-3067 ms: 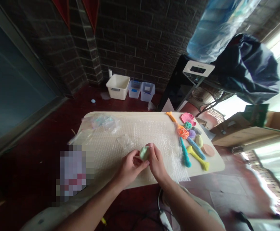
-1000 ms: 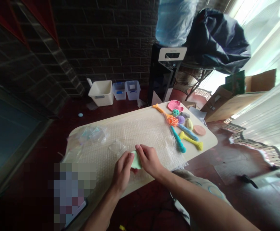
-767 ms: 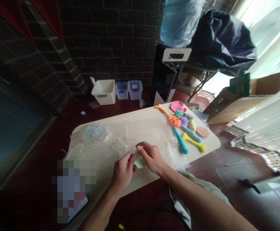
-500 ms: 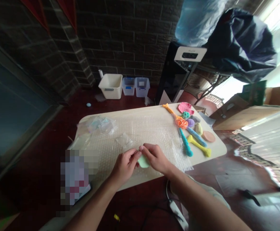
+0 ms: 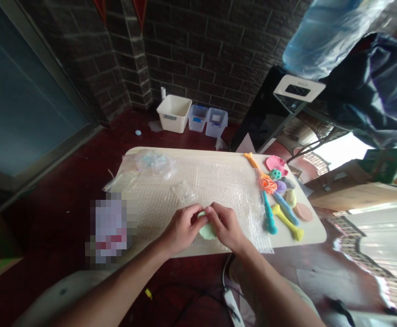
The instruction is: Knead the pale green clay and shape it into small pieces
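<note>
A flattened piece of light green modelling clay (image 5: 207, 231) is pinched between my two hands above the front part of the table. My left hand (image 5: 184, 228) grips its left edge, thumb against the curled fingers. On the opposite side my right hand (image 5: 228, 227) holds it the same way, and both thumb tips almost meet at the top. Under my hands lies clear bubble wrap (image 5: 219, 181). Just beyond my left hand rests a small clear plastic bag (image 5: 184, 190). The fingers behind the clay are hidden.
Coloured clay shapes fill the table's right end, among them a teal stick (image 5: 269, 213), a yellow bone-like piece (image 5: 289, 223) and an orange rose-like piece (image 5: 267, 183). Plastic packets (image 5: 156, 162) lie at the back left. Storage bins (image 5: 174, 113) and a water dispenser (image 5: 263, 113) stand behind.
The view has tilted and turned, so the table and background sit differently in the picture. Both hands still hold the green clay at nearly the same spot, with its lower part slightly shifted.
</note>
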A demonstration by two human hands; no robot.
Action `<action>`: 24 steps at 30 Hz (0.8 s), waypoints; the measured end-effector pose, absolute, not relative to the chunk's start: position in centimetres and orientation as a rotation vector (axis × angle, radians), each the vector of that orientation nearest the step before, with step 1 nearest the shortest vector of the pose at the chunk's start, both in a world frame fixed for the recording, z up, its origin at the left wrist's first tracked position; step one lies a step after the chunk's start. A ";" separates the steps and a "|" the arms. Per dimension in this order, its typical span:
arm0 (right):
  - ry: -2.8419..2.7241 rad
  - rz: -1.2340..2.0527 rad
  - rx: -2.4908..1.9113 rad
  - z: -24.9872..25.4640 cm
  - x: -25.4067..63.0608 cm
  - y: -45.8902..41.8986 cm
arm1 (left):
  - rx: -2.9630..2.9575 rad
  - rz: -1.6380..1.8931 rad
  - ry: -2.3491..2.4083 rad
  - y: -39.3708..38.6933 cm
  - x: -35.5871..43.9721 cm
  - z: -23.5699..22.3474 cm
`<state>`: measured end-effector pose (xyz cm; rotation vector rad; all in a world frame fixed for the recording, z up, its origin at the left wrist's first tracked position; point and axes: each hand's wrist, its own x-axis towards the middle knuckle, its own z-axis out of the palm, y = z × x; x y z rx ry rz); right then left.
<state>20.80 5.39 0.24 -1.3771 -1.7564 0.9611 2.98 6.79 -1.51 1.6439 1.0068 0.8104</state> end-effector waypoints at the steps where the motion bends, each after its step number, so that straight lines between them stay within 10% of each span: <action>1: -1.724 0.964 -1.386 0.1 20.7 5.4 | 1.589 0.816 0.998 6.8 3.1 -1.6; 24: -1.114 1.194 -1.460 -1.0 19.4 5.2 | 1.106 0.874 0.817 6.7 4.7 -2.1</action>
